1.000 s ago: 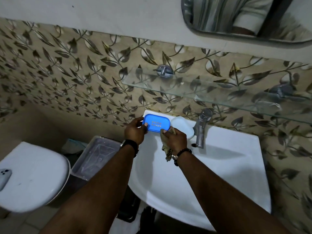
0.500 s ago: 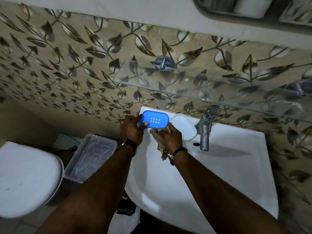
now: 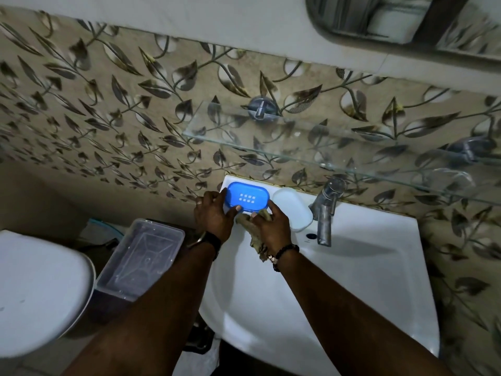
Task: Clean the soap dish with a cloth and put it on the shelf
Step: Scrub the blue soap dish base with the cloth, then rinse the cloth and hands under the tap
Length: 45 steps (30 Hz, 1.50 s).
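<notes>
One white toilet lid (image 3: 40, 289) fills the far left, and just right of it a clear plastic container (image 3: 141, 256) stands low beside the sink (image 3: 366, 280). The left hand (image 3: 214, 215) grips the left end of the soap dish (image 3: 246, 198), fingers curled round its edge and the thumb lying on the near rim. The soap dish is bright blue, a rounded oblong with a raised rim and two short rows of small pale slots in the middle of its floor. It lies flat on the back left corner of the sink's ledge, close to the leaf-patterned wall and below the glass shelf (image 3: 325, 147). At its near right edge the right hand (image 3: 273, 226) holds a crumpled brownish cloth (image 3: 252, 232), bunched under the palm and trailing toward the wrist, with the fingertips touching the dish's rim. Just right of the dish a white oval piece (image 3: 292, 210) lies on the ledge, then the metal tap (image 3: 325, 210). A mirror (image 3: 406, 20) shows at the top right
</notes>
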Each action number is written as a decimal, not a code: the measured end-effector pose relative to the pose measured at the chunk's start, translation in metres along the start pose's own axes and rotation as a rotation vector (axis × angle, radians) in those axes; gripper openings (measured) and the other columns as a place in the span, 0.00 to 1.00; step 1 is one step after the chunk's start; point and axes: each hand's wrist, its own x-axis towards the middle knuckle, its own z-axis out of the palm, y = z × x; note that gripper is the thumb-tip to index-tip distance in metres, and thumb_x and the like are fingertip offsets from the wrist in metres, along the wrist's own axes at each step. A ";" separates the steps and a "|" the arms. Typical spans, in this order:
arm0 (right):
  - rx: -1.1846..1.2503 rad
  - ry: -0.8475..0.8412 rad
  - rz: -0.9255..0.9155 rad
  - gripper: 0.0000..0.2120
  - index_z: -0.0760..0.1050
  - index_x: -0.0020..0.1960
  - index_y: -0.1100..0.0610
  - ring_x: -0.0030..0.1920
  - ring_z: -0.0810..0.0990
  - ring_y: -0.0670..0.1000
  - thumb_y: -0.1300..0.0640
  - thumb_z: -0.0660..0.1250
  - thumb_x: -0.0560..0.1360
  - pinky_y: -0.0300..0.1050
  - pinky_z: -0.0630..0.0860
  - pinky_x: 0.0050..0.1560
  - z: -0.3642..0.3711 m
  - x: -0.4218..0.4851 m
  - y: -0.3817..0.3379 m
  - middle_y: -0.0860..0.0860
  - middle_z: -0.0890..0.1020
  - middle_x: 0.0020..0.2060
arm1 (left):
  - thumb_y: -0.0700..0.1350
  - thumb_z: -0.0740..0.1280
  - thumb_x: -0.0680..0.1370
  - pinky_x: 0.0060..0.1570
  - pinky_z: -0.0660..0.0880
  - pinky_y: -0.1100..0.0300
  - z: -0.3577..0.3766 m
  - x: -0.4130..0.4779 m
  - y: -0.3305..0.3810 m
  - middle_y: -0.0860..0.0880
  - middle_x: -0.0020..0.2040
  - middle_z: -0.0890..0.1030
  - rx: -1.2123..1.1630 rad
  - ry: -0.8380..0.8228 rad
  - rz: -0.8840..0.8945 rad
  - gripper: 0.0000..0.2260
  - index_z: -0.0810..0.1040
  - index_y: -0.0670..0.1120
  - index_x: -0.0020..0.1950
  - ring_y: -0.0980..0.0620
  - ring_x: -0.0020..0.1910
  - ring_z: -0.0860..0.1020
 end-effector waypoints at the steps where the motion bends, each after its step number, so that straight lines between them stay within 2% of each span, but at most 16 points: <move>1: -0.002 -0.009 0.000 0.18 0.77 0.61 0.48 0.45 0.84 0.48 0.57 0.72 0.73 0.39 0.80 0.46 0.000 0.002 0.000 0.50 0.85 0.47 | 0.58 0.70 0.76 0.60 0.68 0.47 0.000 -0.001 0.000 0.40 0.64 0.75 0.005 -0.001 0.014 0.28 0.72 0.46 0.72 0.37 0.62 0.71; 6: -0.015 0.041 0.007 0.17 0.76 0.60 0.46 0.44 0.82 0.42 0.55 0.73 0.73 0.34 0.77 0.44 0.000 0.003 0.003 0.45 0.83 0.47 | 0.56 0.70 0.77 0.60 0.70 0.45 -0.002 -0.009 -0.001 0.39 0.64 0.76 -0.009 0.058 0.050 0.28 0.72 0.44 0.72 0.36 0.62 0.72; 8: -0.027 0.073 0.003 0.19 0.77 0.63 0.51 0.47 0.82 0.45 0.55 0.73 0.73 0.38 0.77 0.49 0.001 0.003 0.006 0.47 0.83 0.50 | 0.53 0.69 0.77 0.55 0.73 0.45 -0.004 -0.015 0.000 0.38 0.58 0.79 -0.060 0.206 0.140 0.23 0.77 0.41 0.67 0.36 0.57 0.75; 10: 0.019 0.087 0.001 0.19 0.77 0.64 0.54 0.49 0.81 0.42 0.56 0.73 0.74 0.33 0.75 0.50 0.001 0.000 0.006 0.46 0.82 0.53 | 0.51 0.70 0.77 0.52 0.74 0.46 -0.005 -0.022 0.002 0.39 0.54 0.80 -0.117 0.341 0.281 0.18 0.80 0.41 0.62 0.37 0.53 0.77; 12: 0.074 0.106 -0.030 0.16 0.78 0.61 0.54 0.49 0.81 0.40 0.56 0.73 0.75 0.28 0.74 0.47 0.000 -0.003 0.003 0.45 0.82 0.51 | 0.50 0.70 0.77 0.51 0.74 0.48 -0.006 -0.026 0.005 0.40 0.53 0.81 -0.177 0.366 0.405 0.16 0.82 0.41 0.58 0.39 0.52 0.78; 14: 0.142 0.109 -0.076 0.10 0.80 0.56 0.55 0.48 0.83 0.45 0.57 0.72 0.75 0.31 0.77 0.46 -0.002 -0.007 -0.002 0.47 0.84 0.49 | 0.49 0.72 0.75 0.52 0.74 0.50 -0.009 -0.030 0.010 0.41 0.52 0.81 -0.220 0.331 0.471 0.16 0.83 0.41 0.57 0.41 0.52 0.78; 17: 0.268 0.080 -0.145 0.03 0.81 0.48 0.55 0.44 0.82 0.46 0.56 0.72 0.76 0.39 0.79 0.45 -0.005 -0.015 -0.014 0.48 0.85 0.42 | 0.54 0.73 0.73 0.51 0.72 0.57 -0.017 -0.036 0.020 0.46 0.50 0.83 -0.311 0.171 0.419 0.17 0.84 0.43 0.55 0.48 0.49 0.79; 19: 0.323 0.064 -0.166 0.05 0.82 0.45 0.54 0.43 0.82 0.47 0.52 0.71 0.77 0.43 0.80 0.46 -0.007 -0.023 -0.022 0.48 0.85 0.40 | 0.55 0.74 0.73 0.48 0.73 0.60 -0.025 -0.039 0.030 0.50 0.47 0.83 -0.464 0.003 0.256 0.14 0.83 0.46 0.52 0.52 0.45 0.79; 22: 0.364 0.047 -0.203 0.08 0.84 0.44 0.51 0.41 0.83 0.45 0.47 0.70 0.76 0.41 0.81 0.43 -0.015 -0.036 -0.037 0.47 0.86 0.39 | 0.43 0.75 0.75 0.43 0.76 0.61 -0.039 -0.043 0.045 0.51 0.42 0.82 -0.821 -0.175 0.062 0.07 0.78 0.44 0.46 0.55 0.40 0.79; 25: 0.387 0.066 -0.243 0.08 0.83 0.46 0.54 0.43 0.83 0.50 0.52 0.69 0.79 0.51 0.80 0.51 -0.029 -0.046 -0.050 0.51 0.85 0.40 | 0.34 0.71 0.76 0.35 0.75 0.63 -0.051 -0.048 0.057 0.51 0.34 0.80 -1.097 -0.293 -0.019 0.07 0.76 0.43 0.45 0.56 0.34 0.77; 28: 0.435 0.044 -0.258 0.08 0.83 0.47 0.56 0.45 0.83 0.53 0.55 0.67 0.80 0.55 0.79 0.53 -0.047 -0.060 -0.060 0.54 0.85 0.42 | 0.31 0.68 0.76 0.47 0.79 0.54 -0.063 -0.057 0.069 0.43 0.46 0.81 -1.281 -0.469 -0.156 0.10 0.78 0.40 0.55 0.45 0.45 0.77; 31: 0.456 0.008 -0.284 0.08 0.84 0.48 0.57 0.46 0.84 0.54 0.57 0.66 0.80 0.52 0.80 0.53 -0.067 -0.075 -0.065 0.55 0.86 0.43 | 0.31 0.65 0.75 0.53 0.79 0.51 -0.066 -0.071 0.085 0.38 0.56 0.79 -1.362 -0.696 -0.188 0.19 0.74 0.36 0.67 0.42 0.53 0.76; 34: 0.367 0.023 -0.343 0.08 0.84 0.49 0.57 0.51 0.84 0.60 0.56 0.67 0.80 0.55 0.81 0.56 -0.094 -0.087 -0.066 0.59 0.86 0.47 | 0.33 0.66 0.74 0.47 0.78 0.55 -0.064 -0.087 0.104 0.38 0.54 0.81 -1.224 -0.802 -0.166 0.17 0.77 0.34 0.63 0.44 0.48 0.80; 39: -0.234 0.189 -0.525 0.06 0.83 0.47 0.50 0.44 0.82 0.49 0.49 0.70 0.77 0.45 0.78 0.47 -0.156 -0.096 -0.060 0.47 0.85 0.42 | 0.42 0.73 0.68 0.42 0.76 0.57 -0.054 -0.109 0.140 0.43 0.43 0.82 -0.882 -0.715 -0.062 0.10 0.82 0.44 0.49 0.46 0.43 0.79; 42: -0.496 0.289 -0.657 0.09 0.84 0.49 0.48 0.46 0.79 0.48 0.45 0.69 0.77 0.41 0.73 0.44 -0.186 -0.108 -0.054 0.45 0.78 0.44 | 0.45 0.71 0.77 0.47 0.79 0.51 -0.039 -0.127 0.166 0.41 0.43 0.84 -0.837 -0.688 -0.027 0.09 0.83 0.38 0.49 0.43 0.42 0.82; 45: -0.596 0.348 -0.667 0.11 0.83 0.47 0.51 0.48 0.74 0.50 0.44 0.69 0.76 0.47 0.74 0.46 -0.203 -0.125 -0.049 0.47 0.71 0.44 | 0.48 0.69 0.79 0.51 0.81 0.42 -0.021 -0.147 0.192 0.36 0.48 0.85 -0.802 -0.638 -0.039 0.14 0.83 0.37 0.51 0.36 0.47 0.84</move>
